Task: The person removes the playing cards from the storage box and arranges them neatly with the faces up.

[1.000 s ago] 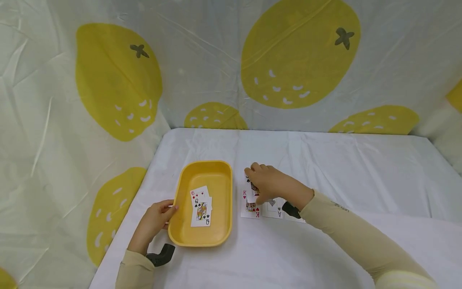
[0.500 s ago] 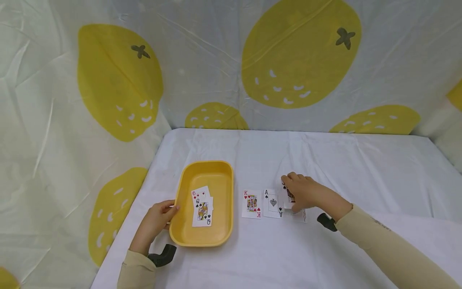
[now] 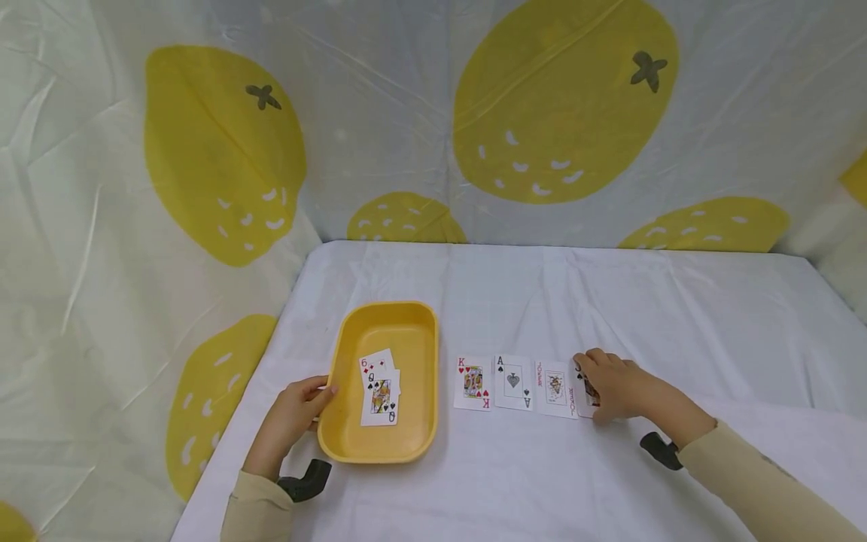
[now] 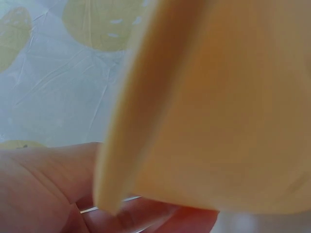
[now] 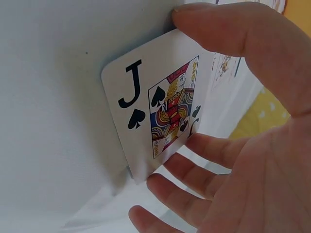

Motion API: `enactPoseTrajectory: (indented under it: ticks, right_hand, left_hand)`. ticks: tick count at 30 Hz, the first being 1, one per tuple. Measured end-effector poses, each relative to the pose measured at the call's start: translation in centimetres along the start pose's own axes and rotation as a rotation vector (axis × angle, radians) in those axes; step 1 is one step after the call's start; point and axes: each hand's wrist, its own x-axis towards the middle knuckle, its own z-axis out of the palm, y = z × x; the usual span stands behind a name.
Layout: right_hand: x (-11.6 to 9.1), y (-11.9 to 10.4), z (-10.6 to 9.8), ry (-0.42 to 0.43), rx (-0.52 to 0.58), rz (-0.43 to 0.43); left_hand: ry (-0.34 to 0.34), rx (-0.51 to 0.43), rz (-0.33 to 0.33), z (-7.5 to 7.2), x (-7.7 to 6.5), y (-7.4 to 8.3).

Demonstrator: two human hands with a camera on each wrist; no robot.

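My left hand [image 3: 291, 414] grips the left rim of a yellow plastic tray [image 3: 435, 376], thumb over the edge and fingers beneath. In the tray a queen of spades [image 3: 380, 399] partly covers a six of diamonds [image 3: 376, 362]. At the right end of a row of face-up playing cards is my right hand [image 3: 619, 388]. It holds a jack of spades [image 5: 141, 111] by opposite edges between thumb and fingertips, close over the white cloth. To its left lie a king of hearts [image 3: 473, 382], an ace of spades [image 3: 512, 382] and a joker [image 3: 555, 388].
A white cloth [image 3: 501, 467] covers the table. Behind and to the left hangs a pale sheet [image 3: 379, 113] printed with large yellow lemons. The cards lie just right of the tray, and the cloth extends far to the right of my right hand.
My right hand has carried the jack of spades rightward, from over the king, past the ace and joker, to the row's right end. The joker is now uncovered. My left hand stays on the tray.
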Motion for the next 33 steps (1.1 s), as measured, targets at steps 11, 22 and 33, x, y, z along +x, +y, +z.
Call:
enactPoseTrajectory:
  ticks: [11, 22, 33]
  right_hand:
    - [-0.5, 0.5, 0.3, 0.012, 0.040, 0.000]
    - [-0.1, 0.2, 0.2, -0.010, 0.020, 0.003]
    - [0.8, -2.1, -1.9, 0.073, 0.040, -0.087]
  left_hand:
    - [0.000, -0.013, 0.027, -0.1, 0.0, -0.2]
    - [0.002, -0.005, 0.046, -0.1, 0.1, -0.5]
    - [0.009, -0.007, 0.046, -0.1, 0.2, -0.5]
